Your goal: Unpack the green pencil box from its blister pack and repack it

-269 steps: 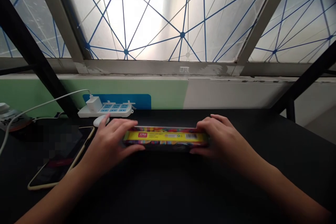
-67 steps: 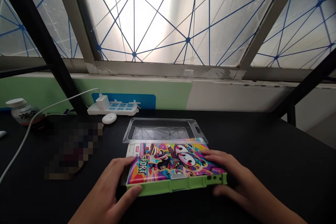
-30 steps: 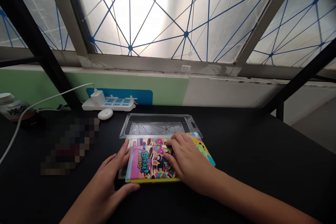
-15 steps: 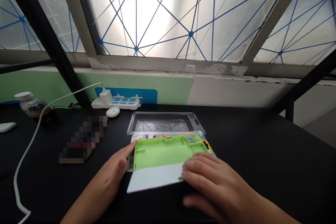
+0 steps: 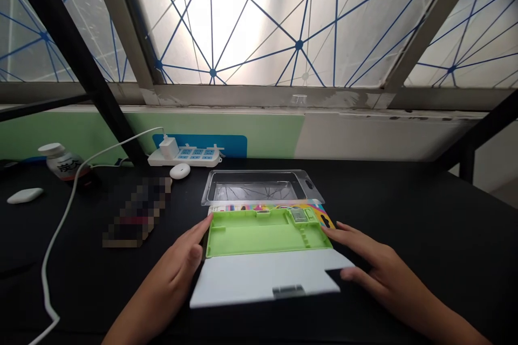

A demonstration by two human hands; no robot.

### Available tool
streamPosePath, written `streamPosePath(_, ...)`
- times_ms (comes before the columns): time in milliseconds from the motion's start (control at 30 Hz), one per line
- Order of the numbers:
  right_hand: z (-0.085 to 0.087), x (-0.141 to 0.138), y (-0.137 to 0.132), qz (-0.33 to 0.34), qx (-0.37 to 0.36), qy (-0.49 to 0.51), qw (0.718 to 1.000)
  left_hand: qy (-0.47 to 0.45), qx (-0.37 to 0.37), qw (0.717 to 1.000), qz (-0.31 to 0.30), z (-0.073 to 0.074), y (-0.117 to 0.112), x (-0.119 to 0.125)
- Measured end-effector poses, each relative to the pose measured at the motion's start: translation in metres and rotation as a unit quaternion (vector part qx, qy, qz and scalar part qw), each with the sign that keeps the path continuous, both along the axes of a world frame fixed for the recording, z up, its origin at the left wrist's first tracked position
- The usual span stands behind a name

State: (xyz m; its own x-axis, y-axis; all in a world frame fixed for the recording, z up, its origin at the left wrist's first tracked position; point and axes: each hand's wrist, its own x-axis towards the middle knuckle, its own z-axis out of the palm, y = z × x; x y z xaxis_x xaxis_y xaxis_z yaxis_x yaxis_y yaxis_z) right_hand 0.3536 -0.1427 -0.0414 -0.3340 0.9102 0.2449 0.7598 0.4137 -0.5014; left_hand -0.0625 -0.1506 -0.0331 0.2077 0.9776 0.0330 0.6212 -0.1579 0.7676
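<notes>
Case (image 5: 253, 237), green inside, lies open on a printed card (image 5: 318, 208) on the worktop (image 5: 404, 199), white lid (image 5: 259, 274) folded out to the near side. The left hand (image 5: 178, 261) touches the case's left edge, the right hand (image 5: 374, 261) its right edge, both half open, gripping nothing.

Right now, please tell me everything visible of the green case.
The green case lies open over a colourful card, its shallow inside facing up. It looks plastic, low-walled and ribbed, with a greyish square piece at far right. Its white lid spreads on the near side, a grey strip near its edge. The left hand and right hand touch the case's sides.
</notes>
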Motion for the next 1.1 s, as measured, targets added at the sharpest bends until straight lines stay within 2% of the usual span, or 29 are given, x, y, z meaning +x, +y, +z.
streamPosePath(167, 0.012, -0.017, 0.003, -0.066, -0.007, 0.029, 0.997, -0.061, 0.004, 0.998, -0.014, 0.003, -0.003, 0.001)
streamPosePath(267, 0.014, -0.023, 0.006, -0.055, -0.015, 0.014, 0.998, -0.054, 0.009, 0.998, -0.008, 0.007, 0.000, 0.005)
streamPosePath(367, 0.007, -0.024, 0.006, -0.022, -0.013, -0.011, 1.000, -0.011, 0.006, 1.000, 0.016, 0.009, 0.002, 0.008)
streamPosePath(500, -0.005, -0.018, 0.002, -0.013, 0.024, -0.028, 0.999, 0.026, 0.077, 0.996, 0.044, 0.008, 0.000, 0.010)
streamPosePath(567, -0.003, -0.016, 0.000, -0.022, 0.053, -0.014, 0.998, 0.022, 0.129, 0.990, 0.051, 0.012, 0.000, 0.013)
streamPosePath(700, 0.023, -0.019, 0.016, -0.038, 0.079, 0.039, 0.995, 0.029, 0.166, 0.985, 0.038, 0.037, 0.016, 0.027)
streamPosePath(800, 0.045, -0.030, 0.048, -0.052, 0.071, 0.052, 0.995, 0.057, 0.173, 0.983, 0.034, 0.060, 0.046, 0.043)
streamPosePath(867, 0.052, -0.039, 0.072, -0.052, 0.064, 0.055, 0.995, 0.072, 0.212, 0.974, 0.043, 0.068, 0.068, 0.051)
streamPosePath(967, 0.047, -0.048, 0.098, -0.039, 0.062, 0.047, 0.996, 0.103, 0.240, 0.963, 0.064, 0.061, 0.094, 0.054)
streamPosePath(1033, 0.038, -0.050, 0.107, -0.020, 0.065, 0.028, 0.997, 0.142, 0.208, 0.966, 0.065, 0.047, 0.103, 0.050)
streamPosePath(1100, 0.029, -0.048, 0.111, -0.001, 0.076, 0.004, 0.997, 0.186, 0.143, 0.971, 0.053, 0.033, 0.107, 0.045)
